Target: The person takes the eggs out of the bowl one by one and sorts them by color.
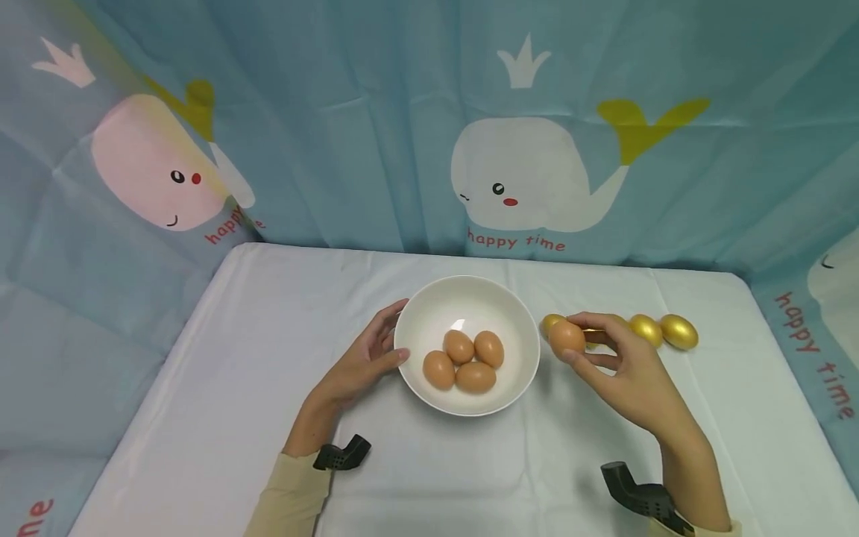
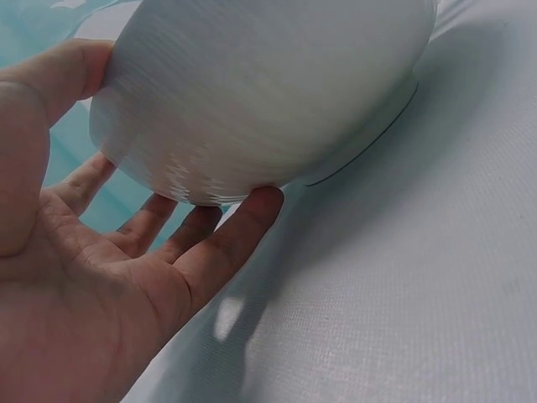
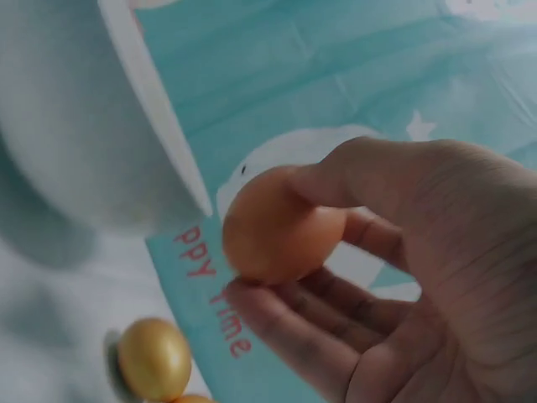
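Note:
A white bowl [image 1: 470, 298] stands on the table with several brown eggs [image 1: 476, 377] clustered inside it. My left hand [image 1: 361, 364] grips the bowl's left side, thumb at the rim and fingers spread against the outer wall, as the left wrist view shows up close on the bowl [image 2: 277, 92]. To the right of the bowl, my right hand [image 1: 627, 369] holds one brown egg [image 1: 567, 339] between thumb and fingertips, above the table. In the right wrist view that egg [image 3: 273, 231] is beside the bowl's rim [image 3: 155, 109], apart from it.
Several golden eggs [image 1: 679, 332] lie in a row at the back right of the table, partly hidden behind the right hand. A white cloth [image 1: 429, 477] covers the table. Behind it hangs a blue curtain [image 1: 376, 149] with printed whales.

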The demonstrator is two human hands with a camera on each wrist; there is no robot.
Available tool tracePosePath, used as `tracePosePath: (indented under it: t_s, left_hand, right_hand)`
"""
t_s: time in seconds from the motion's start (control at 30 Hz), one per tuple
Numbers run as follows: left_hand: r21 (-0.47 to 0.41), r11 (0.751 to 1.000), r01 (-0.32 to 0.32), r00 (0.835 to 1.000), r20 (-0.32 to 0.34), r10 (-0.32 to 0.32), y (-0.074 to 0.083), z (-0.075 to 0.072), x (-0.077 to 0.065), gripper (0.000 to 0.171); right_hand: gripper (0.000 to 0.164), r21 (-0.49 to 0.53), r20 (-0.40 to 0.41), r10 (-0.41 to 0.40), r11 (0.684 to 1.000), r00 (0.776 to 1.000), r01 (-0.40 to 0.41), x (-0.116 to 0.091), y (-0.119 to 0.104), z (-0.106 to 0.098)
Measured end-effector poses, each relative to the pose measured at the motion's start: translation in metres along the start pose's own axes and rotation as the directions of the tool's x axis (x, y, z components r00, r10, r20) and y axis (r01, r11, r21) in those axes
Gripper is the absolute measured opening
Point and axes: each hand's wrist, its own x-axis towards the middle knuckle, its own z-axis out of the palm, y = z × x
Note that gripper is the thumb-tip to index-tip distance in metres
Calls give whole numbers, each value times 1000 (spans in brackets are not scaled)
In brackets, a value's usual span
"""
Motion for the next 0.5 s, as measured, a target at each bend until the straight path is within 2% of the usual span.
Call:
tracePosePath:
  t_s: [0.2, 0.5]
  left_hand:
    - [-7, 1000, 22, 1000, -13, -22, -2, 2, -4, 80]
    - [1, 1000, -24, 1000, 5, 24, -1, 0, 1, 78]
  right_hand:
    - [42, -86, 63, 25, 996, 998, -20, -9, 17, 4]
    - [43, -103, 66, 48, 994, 997, -41, -14, 24, 3]
